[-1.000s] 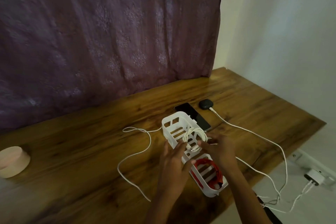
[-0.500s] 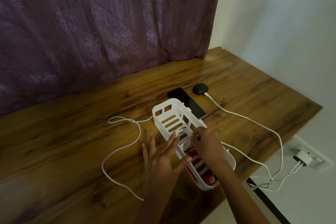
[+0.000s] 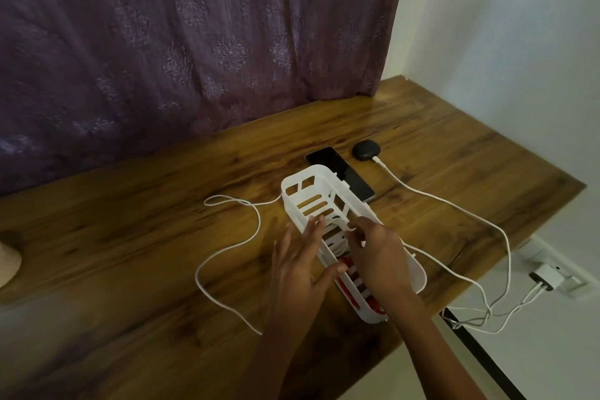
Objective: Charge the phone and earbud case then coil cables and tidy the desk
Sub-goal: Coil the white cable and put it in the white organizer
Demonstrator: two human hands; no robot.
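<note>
A white slotted basket [image 3: 313, 183] lies on the wooden desk [image 3: 130, 237]. My right hand [image 3: 378, 253] reaches into it and pinches a coiled white cable [image 3: 337, 239] low in the middle section. A red coiled cable [image 3: 376, 306] lies in the basket's near end, partly hidden by my right wrist. My left hand [image 3: 298, 266] rests with straight fingers against the basket's left wall. Behind the basket lies a black phone [image 3: 344, 172]. The dark earbud case [image 3: 365, 151] beside it has a white cable [image 3: 438, 203] plugged in.
A loose white cable [image 3: 233, 245] loops over the desk left of the basket. A white charger [image 3: 545, 281] sits in a wall socket below the desk's right edge, with cables hanging to it. A pale pink object [image 3: 8, 263] sits at the far left. A purple curtain hangs behind.
My right hand has lowered the white coil from above the basket's rim down into the basket. My left hand stayed against the basket's side.
</note>
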